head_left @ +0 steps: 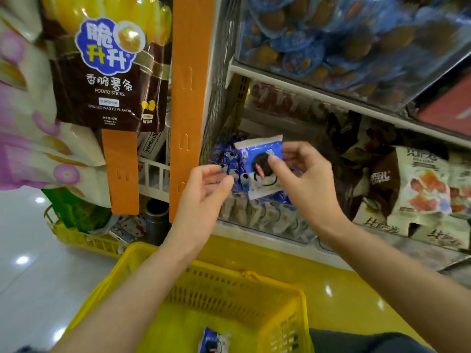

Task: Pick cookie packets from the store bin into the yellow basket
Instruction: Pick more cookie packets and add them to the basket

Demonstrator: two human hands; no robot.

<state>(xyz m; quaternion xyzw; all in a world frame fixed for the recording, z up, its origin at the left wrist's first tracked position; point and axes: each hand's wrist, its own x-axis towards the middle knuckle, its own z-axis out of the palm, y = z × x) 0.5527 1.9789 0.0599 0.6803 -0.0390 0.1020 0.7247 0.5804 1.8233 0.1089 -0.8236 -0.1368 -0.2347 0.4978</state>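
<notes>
My right hand pinches a blue and white cookie packet between thumb and fingers, lifted just above the clear store bin on the shelf. More blue cookie packets are stacked inside that bin. Left of the held packet, my left hand reaches toward the bin with loosely curved fingers and holds nothing. The yellow basket stands on the floor below my arms, and one blue cookie packet lies in its bottom.
An orange display strip hangs left of the shelf, with a brown potato-stick bag beside it. White and red snack bags fill the shelf to the right. An upper bin holds blue-wrapped snacks. A second yellow basket sits at left.
</notes>
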